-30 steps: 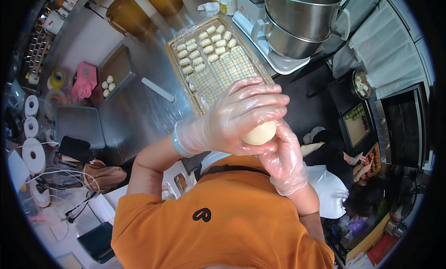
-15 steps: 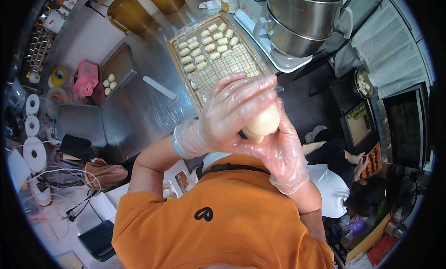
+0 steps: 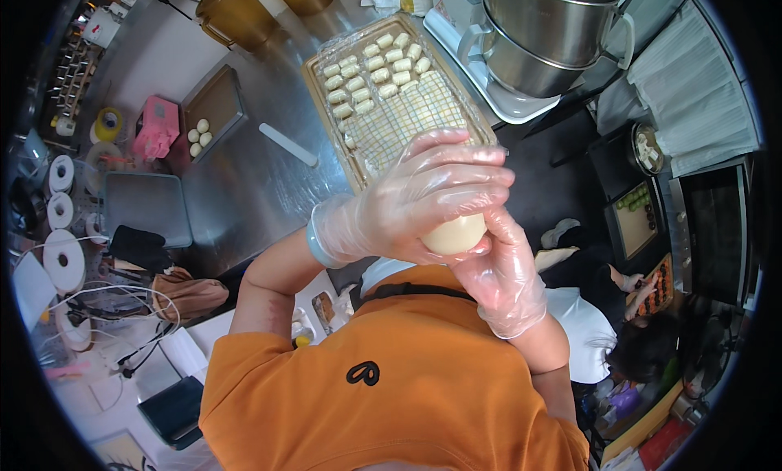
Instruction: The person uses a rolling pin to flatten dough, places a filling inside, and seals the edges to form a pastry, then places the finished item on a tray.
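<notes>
A smooth cream-coloured dough ball [image 3: 456, 234] is held between my hands in front of my chest. My left hand [image 3: 436, 190], in a clear plastic glove, is cupped over its top with the fingers pointing right. From below and the right, my right hand [image 3: 507, 267], gloved the same way, cradles it. The fingers hide much of the ball. Beyond them a tray [image 3: 336, 140] holds several small dough pieces [image 3: 380, 75] in rows, with a checked cloth [image 3: 399, 121] over its nearer part. On the steel table a white rolling pin [image 3: 288, 144] lies to its left.
Several dough balls [image 3: 196, 140] sit in a tray [image 3: 232, 117] at the left, beside a pink box [image 3: 157, 127]. Steel bowls [image 3: 538, 52] stand on a white scale [image 3: 511, 106] at the back right. To my right, another person [image 3: 582, 324] handles a tray of dark pieces [image 3: 654, 285].
My left hand has closed further over the dough ball, covering more of its top. The ball sits slightly lower between my palms. The view has shifted a little.
</notes>
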Demonstrator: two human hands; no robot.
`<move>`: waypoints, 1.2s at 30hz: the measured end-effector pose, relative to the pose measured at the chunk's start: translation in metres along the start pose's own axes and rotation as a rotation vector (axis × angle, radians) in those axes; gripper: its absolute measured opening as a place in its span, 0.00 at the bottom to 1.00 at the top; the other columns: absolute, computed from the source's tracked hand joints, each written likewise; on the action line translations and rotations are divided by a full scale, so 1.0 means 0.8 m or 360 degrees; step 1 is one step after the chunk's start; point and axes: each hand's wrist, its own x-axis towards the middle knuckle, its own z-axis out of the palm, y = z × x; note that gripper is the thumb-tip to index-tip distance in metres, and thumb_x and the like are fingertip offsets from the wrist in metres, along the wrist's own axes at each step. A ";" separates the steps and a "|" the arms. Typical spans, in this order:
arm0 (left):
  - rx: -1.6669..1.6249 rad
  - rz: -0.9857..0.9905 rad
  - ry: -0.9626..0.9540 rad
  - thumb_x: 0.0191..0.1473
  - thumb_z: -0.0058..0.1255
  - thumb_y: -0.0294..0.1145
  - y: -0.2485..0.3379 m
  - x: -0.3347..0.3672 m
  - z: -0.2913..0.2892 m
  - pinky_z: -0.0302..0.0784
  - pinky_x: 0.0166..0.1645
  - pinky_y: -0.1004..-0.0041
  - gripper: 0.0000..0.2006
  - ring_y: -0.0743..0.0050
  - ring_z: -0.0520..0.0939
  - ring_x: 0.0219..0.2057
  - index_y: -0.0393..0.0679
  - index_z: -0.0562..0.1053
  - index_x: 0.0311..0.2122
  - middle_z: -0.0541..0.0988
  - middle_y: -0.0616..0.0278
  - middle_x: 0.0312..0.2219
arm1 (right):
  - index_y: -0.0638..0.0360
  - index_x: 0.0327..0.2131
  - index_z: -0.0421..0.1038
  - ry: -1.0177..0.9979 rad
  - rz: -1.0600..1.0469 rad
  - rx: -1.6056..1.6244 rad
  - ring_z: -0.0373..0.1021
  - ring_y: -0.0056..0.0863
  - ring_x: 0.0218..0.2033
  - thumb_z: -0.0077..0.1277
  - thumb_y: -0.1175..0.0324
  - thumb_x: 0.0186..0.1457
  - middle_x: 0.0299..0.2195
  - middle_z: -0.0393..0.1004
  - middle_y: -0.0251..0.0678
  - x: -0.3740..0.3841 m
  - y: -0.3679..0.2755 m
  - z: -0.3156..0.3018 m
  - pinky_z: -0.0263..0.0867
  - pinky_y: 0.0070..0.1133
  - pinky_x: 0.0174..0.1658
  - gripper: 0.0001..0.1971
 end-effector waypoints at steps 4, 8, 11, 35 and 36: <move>-0.0155 -0.0011 0.0009 0.39 0.71 0.34 -0.002 -0.006 -0.002 0.74 0.51 0.62 0.34 0.59 0.82 0.42 0.42 0.67 0.53 0.79 0.54 0.44 | 0.58 0.55 0.61 -0.0008 0.0173 0.0130 0.64 0.27 0.55 0.44 0.57 0.63 0.54 0.66 0.34 0.003 -0.001 0.001 0.61 0.28 0.58 0.22; -0.0254 -0.0203 0.0007 0.38 0.72 0.37 -0.003 0.002 -0.004 0.76 0.50 0.63 0.36 0.61 0.84 0.37 0.36 0.68 0.52 0.79 0.51 0.43 | 0.58 0.56 0.60 -0.0097 0.0092 0.0269 0.64 0.27 0.55 0.45 0.56 0.63 0.55 0.65 0.34 0.010 0.003 -0.014 0.61 0.27 0.58 0.23; -0.0596 -0.0389 0.0039 0.36 0.73 0.40 -0.005 0.004 -0.003 0.69 0.56 0.62 0.47 0.60 0.77 0.47 0.34 0.58 0.59 0.72 0.47 0.51 | 0.62 0.55 0.61 0.0004 0.0055 0.0183 0.63 0.25 0.54 0.43 0.55 0.64 0.52 0.67 0.36 0.009 -0.003 0.003 0.59 0.25 0.58 0.23; -0.0943 -0.0744 0.0132 0.38 0.72 0.28 0.010 0.005 -0.012 0.75 0.44 0.76 0.52 0.77 0.78 0.38 0.37 0.50 0.65 0.75 0.61 0.37 | 0.62 0.52 0.62 -0.0306 0.0077 0.0408 0.70 0.22 0.46 0.53 0.69 0.57 0.44 0.71 0.34 0.016 0.002 0.001 0.67 0.21 0.52 0.21; -0.0929 -0.0702 0.0114 0.38 0.71 0.26 0.009 0.005 -0.014 0.75 0.42 0.78 0.51 0.79 0.78 0.37 0.38 0.50 0.65 0.75 0.61 0.38 | 0.62 0.52 0.63 -0.0294 0.0054 0.0392 0.70 0.22 0.46 0.54 0.69 0.57 0.44 0.71 0.34 0.016 0.002 0.004 0.68 0.21 0.51 0.21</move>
